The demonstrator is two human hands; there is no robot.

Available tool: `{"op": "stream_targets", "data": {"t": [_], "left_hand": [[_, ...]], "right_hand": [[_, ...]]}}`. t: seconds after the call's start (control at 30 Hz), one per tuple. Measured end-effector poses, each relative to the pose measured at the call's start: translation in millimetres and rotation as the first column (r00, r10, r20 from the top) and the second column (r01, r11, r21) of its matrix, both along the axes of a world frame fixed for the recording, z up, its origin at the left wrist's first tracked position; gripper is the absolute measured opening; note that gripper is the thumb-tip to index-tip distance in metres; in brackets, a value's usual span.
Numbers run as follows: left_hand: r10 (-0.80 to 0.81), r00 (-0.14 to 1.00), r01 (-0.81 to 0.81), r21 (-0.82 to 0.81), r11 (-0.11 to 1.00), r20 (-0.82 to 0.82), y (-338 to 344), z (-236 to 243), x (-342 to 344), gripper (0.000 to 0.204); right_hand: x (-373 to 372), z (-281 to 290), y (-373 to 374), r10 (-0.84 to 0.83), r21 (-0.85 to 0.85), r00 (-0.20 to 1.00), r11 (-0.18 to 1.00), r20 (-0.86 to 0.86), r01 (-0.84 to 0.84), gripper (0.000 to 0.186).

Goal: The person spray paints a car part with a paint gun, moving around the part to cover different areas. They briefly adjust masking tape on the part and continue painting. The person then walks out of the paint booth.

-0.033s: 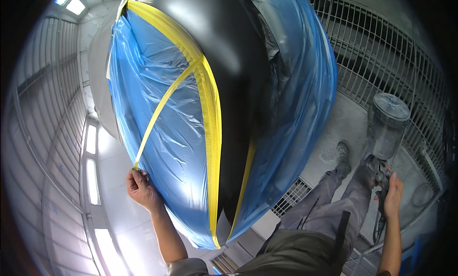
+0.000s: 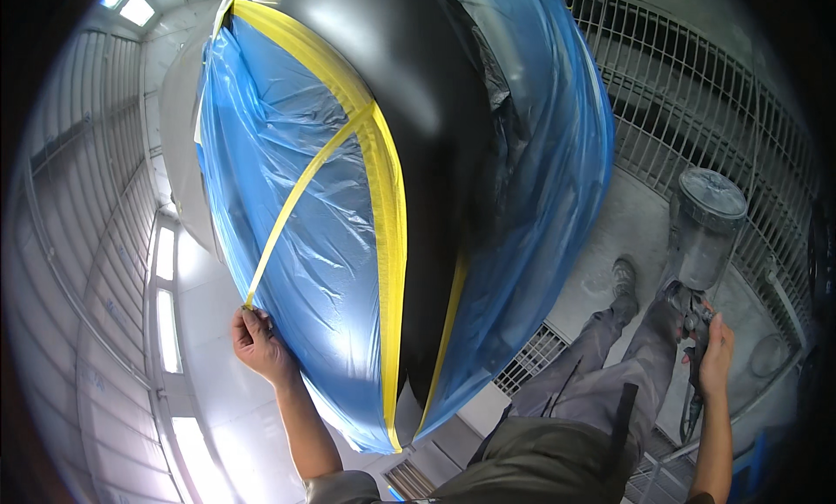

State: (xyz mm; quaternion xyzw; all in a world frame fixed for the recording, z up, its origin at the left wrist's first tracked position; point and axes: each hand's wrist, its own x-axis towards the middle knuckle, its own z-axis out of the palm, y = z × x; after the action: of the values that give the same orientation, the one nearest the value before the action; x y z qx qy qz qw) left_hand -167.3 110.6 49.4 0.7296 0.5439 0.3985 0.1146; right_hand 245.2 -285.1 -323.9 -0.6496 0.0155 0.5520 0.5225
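My left hand (image 2: pixel 261 347) pinches the lower end of a thin yellow tape strip (image 2: pixel 288 208), which runs up to a wide yellow tape band (image 2: pixel 387 251) bordering a curved black panel (image 2: pixel 431 94). Crinkled blue plastic sheeting (image 2: pixel 270 129) covers both sides of that panel. At lower right, my right hand (image 2: pixel 717 351) is closed on a spray gun (image 2: pixel 692 317) with a large clear cup (image 2: pixel 710 230) on top, held out beside my leg.
Metal grating (image 2: pixel 662 86) lies at upper right, with more grating (image 2: pixel 529 356) in the floor below the panel. A white panelled wall (image 2: pixel 91 208) with bright light panels (image 2: pixel 170 330) is on the left. My trousered legs and shoe (image 2: pixel 623 277) show at lower right.
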Motion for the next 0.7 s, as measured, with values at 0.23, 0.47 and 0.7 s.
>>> {"op": "stream_targets", "data": {"t": [0.23, 0.47, 0.7], "left_hand": [[-0.035, 0.999, 0.034, 0.016, 0.999, 0.025, -10, 4, 2, 0.018], [-0.405, 0.881, 0.383, -0.137, 0.914, -0.245, -84, 58, 40, 0.007], [-0.724, 0.316, 0.596, -0.465, 0.655, -0.614, -114, 69, 89, 0.015]], "right_hand": [[14, 40, 18, 0.072, -0.032, 0.996, 0.997, 0.051, -0.070, 0.065], [34, 80, 33, 0.130, 0.011, 0.991, 0.991, 0.034, -0.130, 0.069], [32, 82, 48, 0.160, 0.026, 0.982, 0.986, 0.099, -0.163, 0.072]]}}
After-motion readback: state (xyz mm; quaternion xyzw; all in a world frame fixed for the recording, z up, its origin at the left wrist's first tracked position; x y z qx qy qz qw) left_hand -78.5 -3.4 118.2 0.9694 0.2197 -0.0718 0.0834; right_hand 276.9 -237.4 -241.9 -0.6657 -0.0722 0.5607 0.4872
